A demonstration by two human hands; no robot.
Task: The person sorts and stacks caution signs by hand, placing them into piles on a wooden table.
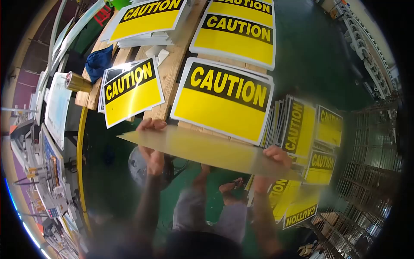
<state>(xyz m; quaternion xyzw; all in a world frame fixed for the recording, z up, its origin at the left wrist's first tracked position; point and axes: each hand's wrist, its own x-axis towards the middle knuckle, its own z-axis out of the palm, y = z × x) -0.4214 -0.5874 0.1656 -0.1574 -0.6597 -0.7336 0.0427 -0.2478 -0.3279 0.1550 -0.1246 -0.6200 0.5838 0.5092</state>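
Both my hands hold a long yellowish sheet (207, 149), tilted so that it shows as a narrow, blurred band; any print on it cannot be made out. My left hand (153, 149) grips it near its left end, fingers over the upper edge. Toward the other end, my right hand (274, 159) has its fingers closed on the sheet. Just beyond it lies a stack of yellow and black CAUTION signs (222, 99) on a wooden pallet (161, 93). A tilted, shiny CAUTION sign (131, 95) rests on a smaller pile, up and left of my left hand.
More sign stacks (235, 36) line the pallet's far part. Several CAUTION signs (299, 129) stand or lean at the right, beside wire racks (368, 155). A blue cloth (98, 64) and a gold-coloured roll (78, 82) sit at left. A yellow bar (82, 168) runs along the left.
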